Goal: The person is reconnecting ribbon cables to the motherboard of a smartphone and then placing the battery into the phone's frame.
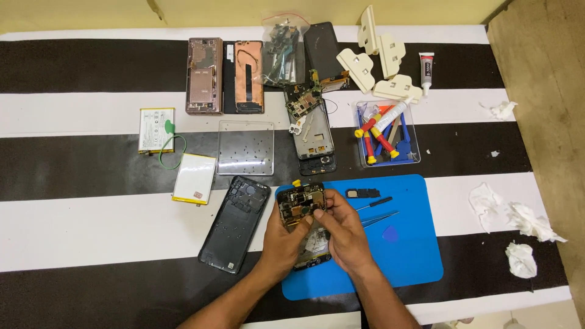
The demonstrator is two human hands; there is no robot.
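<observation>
Phone [303, 219], stripped of its back and showing its circuit board, is sitting over the left edge of the blue mat [402, 244], held up between both hands. I am watching the left hand [281, 234] cupping the left side, fingers wrapped around the frame, while the right hand [341, 228] is gripping the right side with its thumb pressing near the top of the board. Both hands are clenched on the phone; neither is free.

Judging from this view, the work is going best if the left hand is bracing the frame steadily and the right thumb is pushing only on bare board edge, not on the small parts, with the phone staying low over the mat so any loose screw is landing on blue and not on the striped cloth [91, 225].

A black back cover [234, 223] is lying just left of the hands. A screwdriver [375, 203], tweezers [380, 219], a blue pick [390, 233] and a small black part [354, 194] are lying on the mat to the right, within reach. Farther up, a clear tray [245, 148], two batteries [157, 130], other opened phones [204, 76] and a box of tools [388, 135] are sitting well apart. Crumpled tissues [512, 222] are lying at far right.
</observation>
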